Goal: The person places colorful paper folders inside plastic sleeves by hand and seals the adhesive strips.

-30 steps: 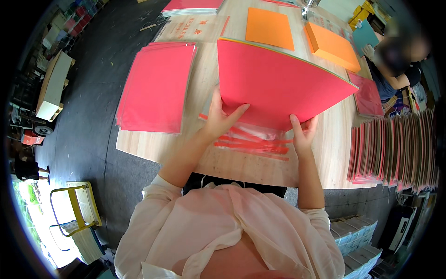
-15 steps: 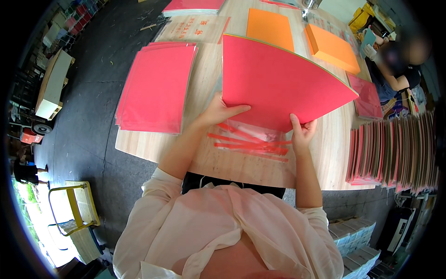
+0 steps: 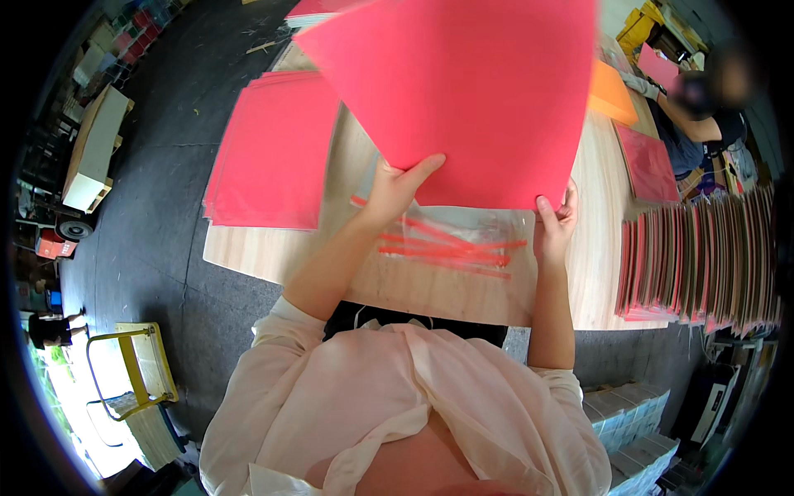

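Note:
Held up over the table is a large pinkish-red paper sheet (image 3: 471,107), tilted, its top running past the upper edge of view. My left hand (image 3: 401,190) pinches its lower left part, thumb on the front. At the lower right corner my right hand (image 3: 556,225) grips it, thumb in front and fingers behind. Whether it is one sheet or several together, I cannot tell. Just below lie clear plastic bags (image 3: 447,248) with red strips, partly hidden behind the sheet. Left of my left hand is a stack of pinkish-red sheets (image 3: 277,157) in clear sleeves.
A long row of packed sleeves (image 3: 703,264) stands at the table's right end. Nearer the far right are a red pack (image 3: 648,169) and an orange stack (image 3: 612,93). A co-worker (image 3: 711,124) handles a pink sheet (image 3: 657,66). A yellow trolley (image 3: 132,364) stands on the floor.
The red sheet has been lifted and turned more upright, hiding the orange paper behind it. My right hand has moved slightly right. The co-worker's hands now have a pink sheet instead of a greenish one.

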The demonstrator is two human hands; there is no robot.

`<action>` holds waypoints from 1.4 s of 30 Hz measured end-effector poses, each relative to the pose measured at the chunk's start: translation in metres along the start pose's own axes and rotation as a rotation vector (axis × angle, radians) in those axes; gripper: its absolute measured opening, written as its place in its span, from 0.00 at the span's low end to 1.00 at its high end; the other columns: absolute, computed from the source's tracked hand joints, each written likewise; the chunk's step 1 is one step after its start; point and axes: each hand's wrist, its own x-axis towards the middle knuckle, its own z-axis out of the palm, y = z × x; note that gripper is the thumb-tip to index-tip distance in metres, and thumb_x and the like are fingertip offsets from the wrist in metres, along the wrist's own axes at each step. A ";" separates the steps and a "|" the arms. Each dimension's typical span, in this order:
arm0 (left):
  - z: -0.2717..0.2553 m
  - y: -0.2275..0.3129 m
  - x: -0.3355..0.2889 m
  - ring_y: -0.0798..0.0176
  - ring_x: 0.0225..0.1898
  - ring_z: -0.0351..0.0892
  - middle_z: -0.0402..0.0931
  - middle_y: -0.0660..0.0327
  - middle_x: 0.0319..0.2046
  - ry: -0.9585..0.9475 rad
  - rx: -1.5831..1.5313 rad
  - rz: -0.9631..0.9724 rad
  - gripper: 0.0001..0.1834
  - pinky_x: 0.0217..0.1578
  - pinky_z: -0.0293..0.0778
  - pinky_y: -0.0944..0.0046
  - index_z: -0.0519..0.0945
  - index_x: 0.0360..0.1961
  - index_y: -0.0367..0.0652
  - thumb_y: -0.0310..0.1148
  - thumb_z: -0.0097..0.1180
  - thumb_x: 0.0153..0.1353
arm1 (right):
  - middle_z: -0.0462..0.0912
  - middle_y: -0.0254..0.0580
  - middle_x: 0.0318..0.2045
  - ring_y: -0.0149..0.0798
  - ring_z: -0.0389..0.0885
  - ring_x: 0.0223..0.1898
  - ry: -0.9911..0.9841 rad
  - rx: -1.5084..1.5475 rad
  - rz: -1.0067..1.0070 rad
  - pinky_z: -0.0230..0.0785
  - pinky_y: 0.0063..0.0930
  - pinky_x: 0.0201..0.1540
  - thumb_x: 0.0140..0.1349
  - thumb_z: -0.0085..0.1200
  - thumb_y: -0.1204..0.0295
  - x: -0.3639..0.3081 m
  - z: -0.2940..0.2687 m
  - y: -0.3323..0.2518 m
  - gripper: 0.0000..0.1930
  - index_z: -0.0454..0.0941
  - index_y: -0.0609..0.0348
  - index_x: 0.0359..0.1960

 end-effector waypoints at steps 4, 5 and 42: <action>0.043 0.001 -0.011 0.72 0.47 0.77 0.80 0.67 0.46 0.128 -0.322 -0.166 0.13 0.49 0.74 0.66 0.80 0.50 0.41 0.27 0.60 0.64 | 0.81 0.38 0.51 0.32 0.79 0.52 0.054 0.402 0.111 0.73 0.32 0.56 0.64 0.56 0.81 -0.019 0.031 -0.011 0.19 0.73 0.55 0.56; 0.054 0.002 -0.013 0.72 0.48 0.77 0.79 0.67 0.47 0.147 -0.335 -0.188 0.13 0.49 0.74 0.65 0.80 0.50 0.42 0.28 0.61 0.64 | 0.80 0.38 0.51 0.33 0.79 0.52 0.084 0.315 0.102 0.74 0.33 0.56 0.65 0.54 0.81 -0.022 0.042 -0.013 0.18 0.73 0.55 0.56; -0.124 0.065 -0.051 0.46 0.70 0.57 0.66 0.54 0.67 -0.665 1.244 0.299 0.23 0.69 0.52 0.48 0.82 0.55 0.51 0.38 0.65 0.56 | 0.83 0.56 0.39 0.37 0.85 0.23 0.533 0.210 0.334 0.73 0.19 0.12 0.61 0.50 0.84 -0.246 0.022 -0.102 0.16 0.73 0.71 0.52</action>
